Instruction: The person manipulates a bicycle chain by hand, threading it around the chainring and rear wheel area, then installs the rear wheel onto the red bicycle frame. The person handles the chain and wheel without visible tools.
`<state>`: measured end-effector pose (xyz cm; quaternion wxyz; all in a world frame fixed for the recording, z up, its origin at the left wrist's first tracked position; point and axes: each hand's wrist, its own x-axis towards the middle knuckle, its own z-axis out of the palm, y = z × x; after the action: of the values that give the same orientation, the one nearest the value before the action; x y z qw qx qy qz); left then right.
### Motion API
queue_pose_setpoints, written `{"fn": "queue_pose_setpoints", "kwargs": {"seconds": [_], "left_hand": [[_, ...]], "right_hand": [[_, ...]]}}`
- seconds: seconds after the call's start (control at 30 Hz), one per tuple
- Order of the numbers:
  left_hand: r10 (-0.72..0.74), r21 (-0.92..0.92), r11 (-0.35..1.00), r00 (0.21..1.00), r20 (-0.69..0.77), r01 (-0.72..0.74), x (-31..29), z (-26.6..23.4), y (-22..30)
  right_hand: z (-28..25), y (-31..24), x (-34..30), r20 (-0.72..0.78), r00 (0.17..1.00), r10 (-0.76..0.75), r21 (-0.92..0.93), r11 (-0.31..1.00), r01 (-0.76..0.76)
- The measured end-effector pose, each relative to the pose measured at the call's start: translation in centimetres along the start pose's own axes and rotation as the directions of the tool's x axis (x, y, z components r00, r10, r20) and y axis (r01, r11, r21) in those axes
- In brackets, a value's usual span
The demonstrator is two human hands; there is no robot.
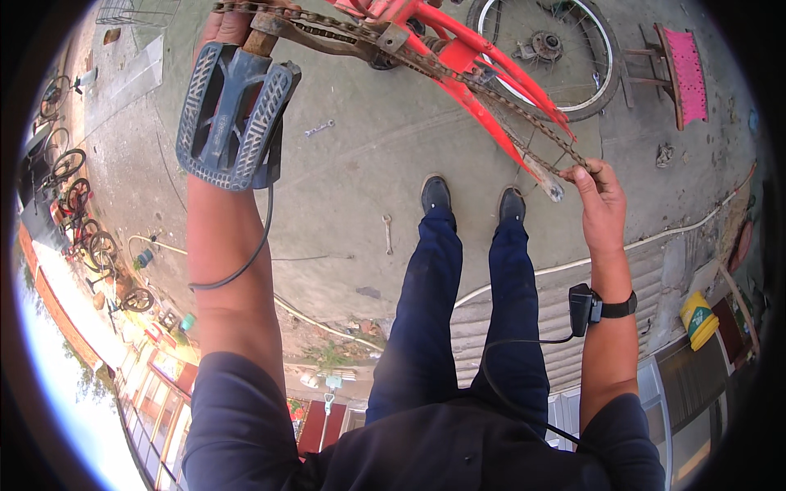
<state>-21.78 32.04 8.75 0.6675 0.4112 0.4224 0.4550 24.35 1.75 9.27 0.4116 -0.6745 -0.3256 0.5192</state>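
Note:
A red bicycle frame [471, 98] slants across the top of the view, with no wheel between its rear stays. Its rusty chain [524, 112] runs from the crank [323, 37] down to the stay ends. My right hand [603, 200] pinches the chain beside the worn metal tip of the stay [550, 186], thumb and fingers closed. Behind the large dark blue pedal [237, 119], my left hand [227, 29] reaches up to the crank and chain; its fingers are mostly hidden by the chain and the picture's edge.
A loose wheel [602, 82] lies on the concrete beyond the frame, near a small stool with a pink seat [686, 75]. Two wrenches, one nearer [387, 235] and one farther [319, 128], lie on the ground. A pale hose [524, 274] crosses behind my feet. Several bicycles [82, 213] stand left.

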Motion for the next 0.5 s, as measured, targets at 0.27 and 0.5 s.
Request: {"fn": "queue_pose_setpoints", "kwargs": {"seconds": [0.27, 0.5], "left_hand": [[0.102, -0.064, 0.993, 0.993, 0.056, -0.098, -2.6, 3.0, -0.7], [0.032, -0.204, 0.979, 0.973, 0.230, 0.016, -3.5, 2.3, 0.2]], "right_hand": [[-0.3, 1.3, -0.5, 0.021, 0.999, -0.030, -0.006, 1.000, 0.031], [0.0, 2.1, -0.2, 0.072, 0.997, -0.042, -0.197, 0.979, 0.056]]}}
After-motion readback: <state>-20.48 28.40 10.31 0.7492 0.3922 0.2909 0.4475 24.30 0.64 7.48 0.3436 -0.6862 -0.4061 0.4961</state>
